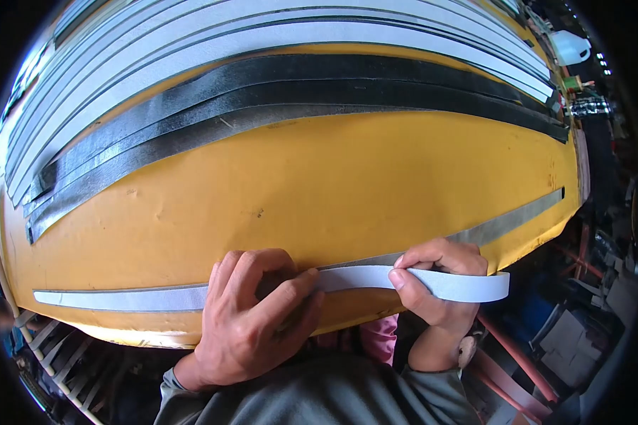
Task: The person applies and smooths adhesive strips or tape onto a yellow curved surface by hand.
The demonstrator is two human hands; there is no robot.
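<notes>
A long grey strip [514,217] lies along the front of the yellow table [333,184]. Over its left part lies a white strip [120,299]. My left hand [259,315] rests on the white strip near the middle, fingers bent and spread, pressing it down. To the right, my right hand [439,280] pinches the white strip between thumb and fingers, raised a little. The strip's free end curls round to the right past that hand. Part of the strip is hidden under my left hand.
Several black strips [298,92] lie across the table beyond my hands, with several white strips [262,35] at the back. A white jug [568,48] and a glass jar [590,106] stand at the far right. Red metal bars [517,354] are at the lower right.
</notes>
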